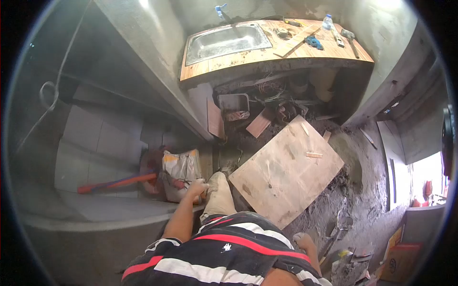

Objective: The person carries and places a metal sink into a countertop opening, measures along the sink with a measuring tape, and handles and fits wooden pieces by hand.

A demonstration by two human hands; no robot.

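My left hand is beside a white and orange bag and next to my knee; its fingers look curled, but what they hold, if anything, is too small to make out. Low in the view, at the right side of my body, is my right hand, partly hidden and near the lower edge of a large wooden board. A small wooden block and a thin strip lie on that board. A red-handled tool lies left of the bag.
A wood-patterned counter with a steel sink stands ahead. On it are a water bottle, a blue cloth and a mallet. A grey basin and tile pieces are below. Boxes stand at lower right.
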